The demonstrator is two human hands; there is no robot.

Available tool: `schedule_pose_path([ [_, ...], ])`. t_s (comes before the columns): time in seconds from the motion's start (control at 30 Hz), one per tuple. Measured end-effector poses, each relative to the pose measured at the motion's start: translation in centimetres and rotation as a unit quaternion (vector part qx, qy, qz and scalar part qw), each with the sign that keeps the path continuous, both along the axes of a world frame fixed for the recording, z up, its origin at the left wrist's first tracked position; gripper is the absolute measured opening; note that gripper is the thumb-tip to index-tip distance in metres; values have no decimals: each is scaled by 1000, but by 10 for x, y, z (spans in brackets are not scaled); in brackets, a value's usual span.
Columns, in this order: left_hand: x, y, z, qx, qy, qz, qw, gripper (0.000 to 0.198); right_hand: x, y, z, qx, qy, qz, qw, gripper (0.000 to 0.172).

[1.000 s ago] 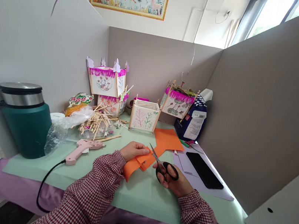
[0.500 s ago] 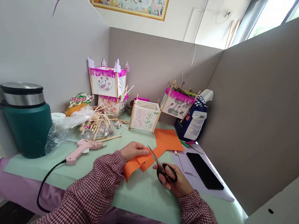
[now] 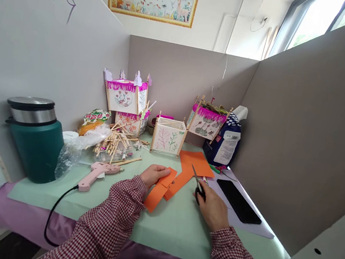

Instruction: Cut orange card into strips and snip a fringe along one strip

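The left hand [image 3: 155, 175] pins folded orange paper [image 3: 158, 194] to the pale green tabletop [image 3: 174, 227] (steadying it). The right hand [image 3: 211, 207], well apart, grips black-handled scissors [image 3: 199, 189].

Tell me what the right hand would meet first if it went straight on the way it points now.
Most likely the orange paper sheet. The black-handled scissors in the right hand point up the table, tips at or just above it; their height is hard to judge.

A pink glue gun [image 3: 96, 174] blocks the left hand's [image 3: 154, 175] way.
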State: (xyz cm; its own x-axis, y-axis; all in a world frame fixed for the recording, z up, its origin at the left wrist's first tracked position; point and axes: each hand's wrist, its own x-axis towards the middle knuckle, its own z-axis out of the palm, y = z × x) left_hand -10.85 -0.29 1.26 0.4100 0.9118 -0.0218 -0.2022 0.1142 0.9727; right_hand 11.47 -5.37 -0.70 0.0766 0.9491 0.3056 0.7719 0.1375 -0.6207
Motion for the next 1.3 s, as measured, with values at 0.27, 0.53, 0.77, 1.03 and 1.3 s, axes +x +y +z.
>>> schedule_pose_path([
  [0.27, -2, 5, 1, 33, -20, 93, 995, 29, 12, -6, 16, -60, -356, -63, 930, 23],
  [0.53, 1, 3, 2, 12, -44, 138, 989, 30, 1, -5, 39, -150, -377, -57, 912, 18],
  [0.77, 2, 0, 2, 36, -27, 99, 994, 25, -17, 3, 44, 12, -300, -83, 950, 24],
  [1.03, 0, 4, -2, 49, 3, 71, 996, 33, -62, 36, 43, 18, 108, 138, 984, 28],
  [1.3, -1, 8, -6, 40, 12, 51, 998, 38, -54, 65, 57, 98, -11, 22, 995, 25],
])
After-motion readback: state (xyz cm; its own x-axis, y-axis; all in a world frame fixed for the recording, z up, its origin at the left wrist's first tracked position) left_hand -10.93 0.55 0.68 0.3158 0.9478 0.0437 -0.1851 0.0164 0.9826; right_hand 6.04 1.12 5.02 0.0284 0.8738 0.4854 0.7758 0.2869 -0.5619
